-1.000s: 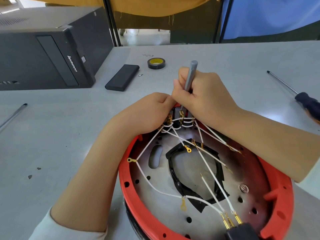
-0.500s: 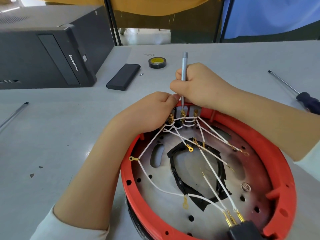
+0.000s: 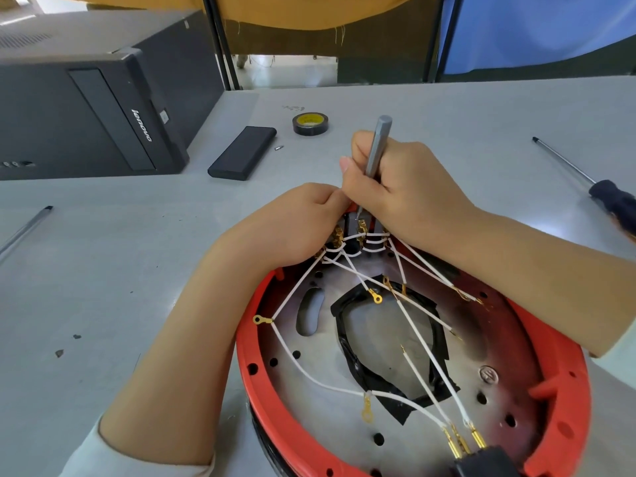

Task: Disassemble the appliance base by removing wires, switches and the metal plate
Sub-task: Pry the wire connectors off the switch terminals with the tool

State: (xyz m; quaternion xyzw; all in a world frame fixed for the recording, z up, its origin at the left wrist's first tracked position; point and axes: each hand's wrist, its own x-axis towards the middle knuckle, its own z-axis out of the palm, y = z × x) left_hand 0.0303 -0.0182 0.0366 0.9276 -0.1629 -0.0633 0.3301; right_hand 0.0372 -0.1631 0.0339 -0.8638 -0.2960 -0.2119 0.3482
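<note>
Since half a second ago we have tipped the grey screwdriver (image 3: 378, 146) back from upright, so its top now leans right and away, and our right hand (image 3: 395, 191) has slid slightly toward us over the switches (image 3: 358, 228); the left hand (image 3: 292, 222) has hardly shifted.

The red appliance base (image 3: 557, 425) lies open side up on the bench (image 3: 103, 270) just in front of us, its metal plate (image 3: 327, 390) inside the rim with black tape round a central opening. Our right hand is clenched round the screwdriver's shaft, thumb out to the left, the tip down among the brass terminals at the base's far rim. Our left hand is curled at that rim with its fingers tucked under beside the switches; we cannot tell what it grips. White wires (image 3: 423, 356) fan from the switches across the plate to a black plug block (image 3: 485, 461) at the near edge.

Around us on the bench: a black computer tower (image 3: 86, 108) at the far left, a flat black case (image 3: 242, 153), a roll of black tape (image 3: 310, 123), and a second, dark-handled screwdriver (image 3: 605, 197) at the right.
</note>
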